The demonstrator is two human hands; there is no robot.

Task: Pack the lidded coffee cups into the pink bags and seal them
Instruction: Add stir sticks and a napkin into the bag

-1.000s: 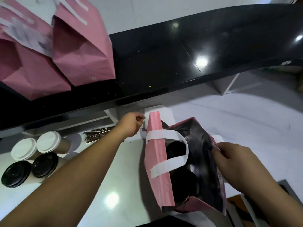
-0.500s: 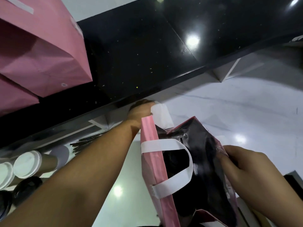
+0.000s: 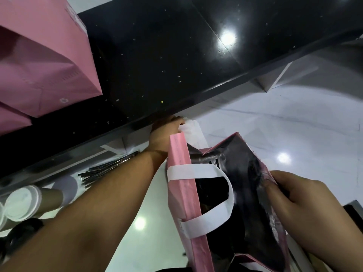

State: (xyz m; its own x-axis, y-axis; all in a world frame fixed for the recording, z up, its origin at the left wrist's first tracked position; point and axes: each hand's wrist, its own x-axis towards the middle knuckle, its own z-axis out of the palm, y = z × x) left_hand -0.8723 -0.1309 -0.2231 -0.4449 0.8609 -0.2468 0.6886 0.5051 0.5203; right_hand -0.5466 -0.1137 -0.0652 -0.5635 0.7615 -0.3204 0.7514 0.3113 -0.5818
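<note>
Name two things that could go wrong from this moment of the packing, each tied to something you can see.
The open pink bag is steadied only by the right hand at its rim, so it may tip. The left hand reaches behind the bag under the black ledge; that forearm could bump the lidded cups.

We cannot make out what lies in the dark inside of the open pink bag (image 3: pixel 182 195), its bottom runs off the lower edge, the left hand (image 3: pixel 165 132) hides its fingertips under the black counter (image 3: pixel 176 55), and the white-lidded cup (image 3: pixel 23 205) is cropped at left.
</note>
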